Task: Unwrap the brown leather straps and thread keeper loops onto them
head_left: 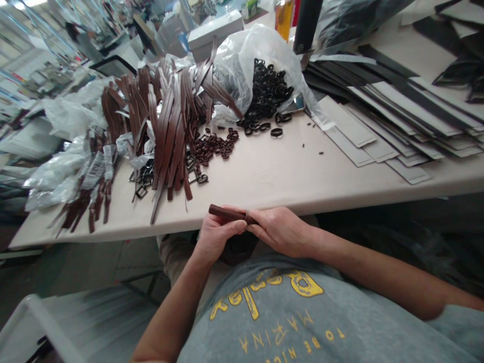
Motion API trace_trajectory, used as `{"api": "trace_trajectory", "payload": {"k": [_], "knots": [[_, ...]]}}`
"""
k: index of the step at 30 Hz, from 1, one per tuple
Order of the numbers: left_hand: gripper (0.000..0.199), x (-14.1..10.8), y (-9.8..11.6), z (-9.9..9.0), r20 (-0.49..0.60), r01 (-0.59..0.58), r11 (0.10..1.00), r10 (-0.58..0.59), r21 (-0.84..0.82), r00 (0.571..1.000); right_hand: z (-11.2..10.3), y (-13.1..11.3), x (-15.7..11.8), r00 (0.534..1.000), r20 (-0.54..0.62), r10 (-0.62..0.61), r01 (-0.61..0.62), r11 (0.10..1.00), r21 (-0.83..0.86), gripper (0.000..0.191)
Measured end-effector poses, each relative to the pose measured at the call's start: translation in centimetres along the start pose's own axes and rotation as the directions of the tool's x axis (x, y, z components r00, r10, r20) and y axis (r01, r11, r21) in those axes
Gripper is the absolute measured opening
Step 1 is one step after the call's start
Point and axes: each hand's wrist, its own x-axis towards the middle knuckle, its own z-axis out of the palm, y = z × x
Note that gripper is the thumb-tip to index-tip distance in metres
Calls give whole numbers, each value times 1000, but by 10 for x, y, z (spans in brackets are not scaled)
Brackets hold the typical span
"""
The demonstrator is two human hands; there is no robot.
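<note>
A brown leather strap lies between my two hands, just off the table's front edge. My left hand is closed on it, the thumb along its near side and one end sticking out past the fingers. At the other end, the fingertips of my right hand pinch the strap, where a small loop seems to sit around it. Beyond my hands, a bundle of brown straps hangs toward the table edge, beside a pile of small brown loops. Metal buckles lie partly under the straps.
Black loops spill from a clear plastic bag on the table. Stacked grey and black strips lie at the right. Plastic-wrapped straps are at the left, a white box behind. A chair frame stands lower left.
</note>
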Motion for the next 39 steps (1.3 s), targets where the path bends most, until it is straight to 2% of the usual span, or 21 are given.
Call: {"api": "trace_trajectory", "payload": {"k": [4,9,11,16,19,23,28,34,39], "knots": [[28,-4,-1,-2,-15,-25,999,25,23,1000,-1,-2,4,998,-25,-57,57,998,20,25],[25,-4,9,-12,-146,-130,991,127,-11,981,-8,2,-7,999,23,37,-34,992,-125,25],[26,-4,10,-14,-163,-143,989,136,-36,977,-7,3,-12,996,37,78,-71,985,-156,22],[28,-5,5,-16,-98,-110,993,105,-39,990,-2,-1,-11,983,105,154,-141,983,-119,18],[29,-8,1,-16,-63,-85,996,86,7,994,-1,-4,-7,982,136,132,-121,989,-86,20],[30,-14,-7,-12,12,-4,995,3,102,1000,0,-6,-3,979,195,65,-70,997,17,24],[26,-14,-18,-11,52,-8,998,4,70,999,2,-5,0,976,208,62,-82,992,91,28],[28,-10,-10,-27,-136,-96,994,90,-42,987,-9,9,-8,978,210,21,-72,968,239,27],[30,-9,1,-44,-257,-126,971,71,-202,964,-9,20,-20,926,374,48,-250,820,515,28]]}}
